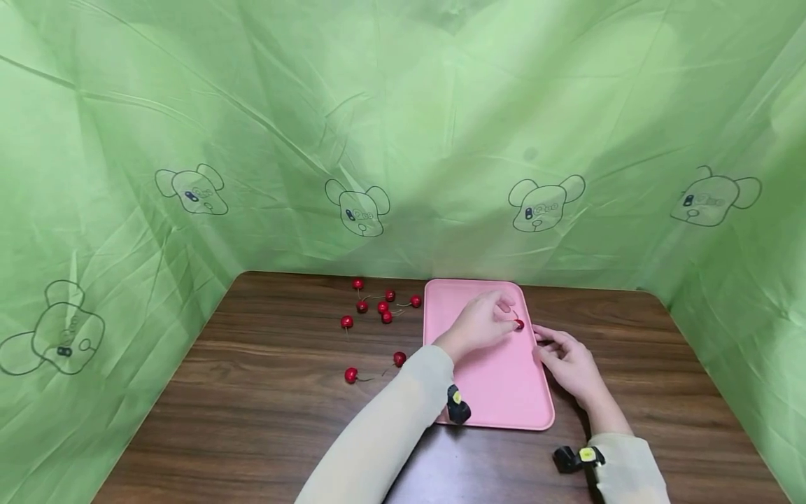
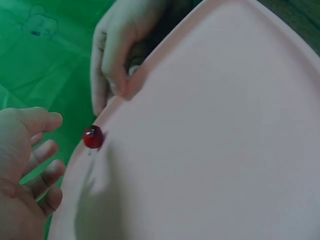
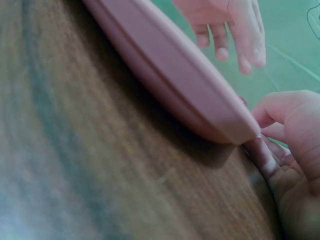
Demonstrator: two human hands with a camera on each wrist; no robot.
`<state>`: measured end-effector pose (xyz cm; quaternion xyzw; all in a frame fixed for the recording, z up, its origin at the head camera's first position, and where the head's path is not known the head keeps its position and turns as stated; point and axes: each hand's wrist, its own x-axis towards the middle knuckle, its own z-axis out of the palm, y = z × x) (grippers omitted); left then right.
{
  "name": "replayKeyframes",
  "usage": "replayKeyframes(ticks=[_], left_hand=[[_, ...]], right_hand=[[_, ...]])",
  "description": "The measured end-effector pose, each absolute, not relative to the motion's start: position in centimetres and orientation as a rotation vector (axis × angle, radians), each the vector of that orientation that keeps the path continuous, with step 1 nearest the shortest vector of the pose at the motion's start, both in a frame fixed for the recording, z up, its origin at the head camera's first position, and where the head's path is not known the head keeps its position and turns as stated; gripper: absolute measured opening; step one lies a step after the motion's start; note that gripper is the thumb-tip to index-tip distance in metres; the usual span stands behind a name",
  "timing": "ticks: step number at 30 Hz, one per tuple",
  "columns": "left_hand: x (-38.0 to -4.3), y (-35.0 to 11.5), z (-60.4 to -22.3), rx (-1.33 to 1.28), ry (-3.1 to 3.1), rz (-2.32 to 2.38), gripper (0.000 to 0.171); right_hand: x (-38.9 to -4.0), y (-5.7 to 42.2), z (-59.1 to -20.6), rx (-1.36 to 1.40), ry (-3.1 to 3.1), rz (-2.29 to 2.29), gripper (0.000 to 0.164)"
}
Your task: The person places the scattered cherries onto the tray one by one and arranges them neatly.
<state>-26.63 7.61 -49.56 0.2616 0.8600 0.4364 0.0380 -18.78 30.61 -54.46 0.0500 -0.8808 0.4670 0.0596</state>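
A pink tray (image 1: 488, 395) lies on the wooden table. One red cherry (image 1: 519, 324) with a stem is on the tray beside its right rim. My left hand (image 1: 480, 322) is over the tray right by this cherry. In the left wrist view the left hand (image 2: 27, 167) has its fingers spread and loosely bent, with a gap between them and the cherry (image 2: 93, 137). My right hand (image 1: 569, 364) is at the tray's right edge. In the right wrist view the right hand (image 3: 295, 140) pinches the tray's rim (image 3: 215, 107) between thumb and fingers.
Left of the tray, several more stemmed cherries lie scattered on the table (image 1: 252, 399), among them one cherry (image 1: 350, 376) nearer the front and another cherry (image 1: 399, 359) close to the left sleeve. A green cloth (image 1: 441, 140) with bear drawings surrounds the table's back and sides.
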Motion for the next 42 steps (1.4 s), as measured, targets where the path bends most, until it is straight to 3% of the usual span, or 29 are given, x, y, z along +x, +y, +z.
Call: replayKeyframes(ticks=[17, 34, 42], left_hand=[[-25.5, 0.5, -46.1, 0.896, 2.660, 1.299, 0.047], [-28.5, -10.6, -46.8, 0.621, 2.907, 1.395, 0.042], [-27.9, -16.0, -47.8, 0.460, 2.935, 1.475, 0.037]], right_hand=[[-18.8, 30.5, -54.0, 0.134, -2.686, 1.398, 0.046], [-18.7, 30.5, -54.0, 0.117, -2.706, 1.410, 0.047], [-18.7, 30.5, -54.0, 0.128, -2.683, 1.420, 0.046]])
